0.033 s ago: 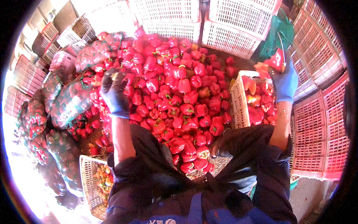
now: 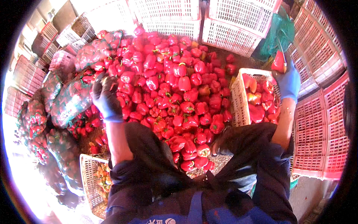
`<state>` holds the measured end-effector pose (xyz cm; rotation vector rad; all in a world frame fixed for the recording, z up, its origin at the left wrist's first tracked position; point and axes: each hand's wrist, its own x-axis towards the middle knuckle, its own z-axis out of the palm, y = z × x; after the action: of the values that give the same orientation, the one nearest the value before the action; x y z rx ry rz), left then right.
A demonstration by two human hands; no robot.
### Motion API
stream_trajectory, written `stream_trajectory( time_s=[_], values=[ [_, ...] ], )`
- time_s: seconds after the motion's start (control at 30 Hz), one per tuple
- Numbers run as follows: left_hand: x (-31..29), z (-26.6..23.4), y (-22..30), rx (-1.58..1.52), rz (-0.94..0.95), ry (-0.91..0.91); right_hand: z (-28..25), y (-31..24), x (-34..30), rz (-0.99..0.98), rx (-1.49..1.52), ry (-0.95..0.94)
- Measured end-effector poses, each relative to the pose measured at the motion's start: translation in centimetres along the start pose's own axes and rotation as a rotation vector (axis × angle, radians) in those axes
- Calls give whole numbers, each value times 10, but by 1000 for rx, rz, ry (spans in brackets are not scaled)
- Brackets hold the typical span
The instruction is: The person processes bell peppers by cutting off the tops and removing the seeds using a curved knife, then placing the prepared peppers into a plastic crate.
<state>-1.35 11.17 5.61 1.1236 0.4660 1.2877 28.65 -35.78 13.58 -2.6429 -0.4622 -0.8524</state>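
My right hand [image 2: 289, 83], in a blue glove, is closed around a knife [image 2: 281, 46] with its blade pointing up. A red bell pepper piece [image 2: 278, 62] is beside the blade at that hand. Just below and left of it stands a pale crate [image 2: 238, 99] of red pepper pieces [image 2: 257, 112]. My left hand [image 2: 106, 95], in a blue and dark glove, hovers over the left side of a large heap of red bell peppers [image 2: 175, 86]. Its fingers are curled, and what they hold, if anything, is too blurred to name.
Filled green mesh sacks [image 2: 72, 99] are piled on the left. A pale crate [image 2: 87, 179] with small yellow-orange pieces stands at lower left. Stacked white crates [image 2: 167, 28] line the back, and pink-red crates [image 2: 309, 130] rise on the right. Green netting [image 2: 278, 35] hangs at upper right.
My left hand has shifted a little left and down. A pepper piece left of my right hand is gone from there; that hand has moved slightly right and down.
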Motion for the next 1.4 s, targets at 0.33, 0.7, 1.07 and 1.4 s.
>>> stream_trajectory(
  time_s=[0.33,0.7,1.07,1.4],
  values=[
    [-95,-241,86,1174,172,149,28,-16,-3,-150,410,13],
    [-54,-174,121,1093,-40,24,36,-90,-20,-95,786,-229],
    [-163,-30,-170,1397,-349,-1880,40,-148,-33,-366,601,-138],
    [-181,-69,-227,874,-402,-918,31,-129,-32,-346,469,-189]
  ],
)
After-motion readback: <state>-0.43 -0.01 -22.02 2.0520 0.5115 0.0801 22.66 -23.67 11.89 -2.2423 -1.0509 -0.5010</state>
